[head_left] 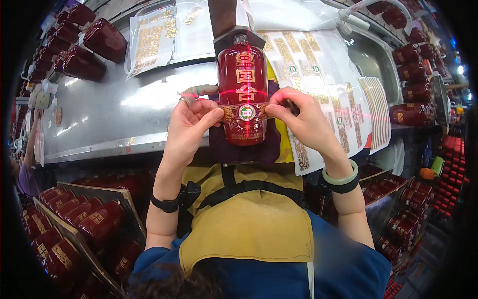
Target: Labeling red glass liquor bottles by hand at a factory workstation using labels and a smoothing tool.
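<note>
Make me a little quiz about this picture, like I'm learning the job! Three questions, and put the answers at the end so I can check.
1. True or false: the bottle between the two hands is bright green.
2. On which side is the pale green bangle worn? A) left, B) right, C) both.
3. What are the left hand and the right hand both touching?

Key:
1. False: it is dark red.
2. B.
3. The patterned strip that runs across the bottle, with one thumb near each end.
</note>
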A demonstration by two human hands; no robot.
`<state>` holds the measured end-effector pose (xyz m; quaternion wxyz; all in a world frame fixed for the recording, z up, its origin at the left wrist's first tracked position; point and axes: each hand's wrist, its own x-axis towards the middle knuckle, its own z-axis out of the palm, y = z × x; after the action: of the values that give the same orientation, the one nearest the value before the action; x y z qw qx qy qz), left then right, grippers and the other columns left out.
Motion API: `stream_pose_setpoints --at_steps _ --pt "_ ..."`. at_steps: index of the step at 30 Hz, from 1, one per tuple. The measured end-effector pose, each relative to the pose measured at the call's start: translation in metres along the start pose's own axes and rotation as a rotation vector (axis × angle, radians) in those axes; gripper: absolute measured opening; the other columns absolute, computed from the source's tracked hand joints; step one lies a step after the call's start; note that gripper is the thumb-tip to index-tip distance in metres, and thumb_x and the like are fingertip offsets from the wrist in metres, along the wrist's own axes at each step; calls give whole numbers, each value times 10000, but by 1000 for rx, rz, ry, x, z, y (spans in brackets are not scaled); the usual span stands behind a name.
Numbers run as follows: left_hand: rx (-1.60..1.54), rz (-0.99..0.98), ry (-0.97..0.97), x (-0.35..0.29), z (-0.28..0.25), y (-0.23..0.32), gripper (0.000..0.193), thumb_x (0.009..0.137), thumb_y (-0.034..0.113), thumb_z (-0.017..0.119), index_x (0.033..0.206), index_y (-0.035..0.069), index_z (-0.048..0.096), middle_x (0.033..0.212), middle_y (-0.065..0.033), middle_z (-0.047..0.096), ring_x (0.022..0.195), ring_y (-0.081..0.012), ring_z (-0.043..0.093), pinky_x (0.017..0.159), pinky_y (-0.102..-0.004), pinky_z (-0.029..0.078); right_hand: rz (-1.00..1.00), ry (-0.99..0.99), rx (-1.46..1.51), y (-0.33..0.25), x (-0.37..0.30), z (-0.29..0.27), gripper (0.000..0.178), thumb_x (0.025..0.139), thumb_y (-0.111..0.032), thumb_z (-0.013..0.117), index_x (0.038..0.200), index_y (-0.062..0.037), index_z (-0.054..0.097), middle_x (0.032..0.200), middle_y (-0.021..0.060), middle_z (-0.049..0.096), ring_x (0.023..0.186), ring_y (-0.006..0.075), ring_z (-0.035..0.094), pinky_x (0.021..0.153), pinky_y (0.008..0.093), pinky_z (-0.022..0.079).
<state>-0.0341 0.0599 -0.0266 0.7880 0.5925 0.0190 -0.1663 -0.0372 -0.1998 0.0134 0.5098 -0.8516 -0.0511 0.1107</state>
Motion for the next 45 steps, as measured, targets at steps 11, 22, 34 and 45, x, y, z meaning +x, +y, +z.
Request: stream_pose_setpoints --at_steps 11,22,34,45 --pt "7 -16 20 0 0 -1 375 945 21 718 1258 8 513 1006 -63 675 909 -120 647 799 -277 544 16 0 7 0 1 0 205 924 -187 738 928 12 692 856 104 654 724 175 563 694 320 464" --pt "5 -14 55 -1 2 1 406 917 14 750 1245 6 511 1071 -56 630 1008 -137 649 897 -278 555 185 4 10 10 2 -5 276 936 -243 739 1067 -9 675 855 49 602 760 118 525 701 293 461" --pt "-4 -48 35 1 -1 0 390 926 11 737 1254 -8 528 1082 -58 641 1024 -139 653 918 -289 559 42 164 166 6 -12 5 249 973 -11 623 1221 10 620 1022 48 686 948 96 629 814 256 511" --pt "-22 14 53 2 -3 -11 312 949 9 698 1214 -21 536 1116 -83 647 1020 -138 651 917 -286 550 -239 139 -198 -5 -33 18 1004 651 -347 958 1449 16 469 1193 143 512 1134 285 529 988 399 445"
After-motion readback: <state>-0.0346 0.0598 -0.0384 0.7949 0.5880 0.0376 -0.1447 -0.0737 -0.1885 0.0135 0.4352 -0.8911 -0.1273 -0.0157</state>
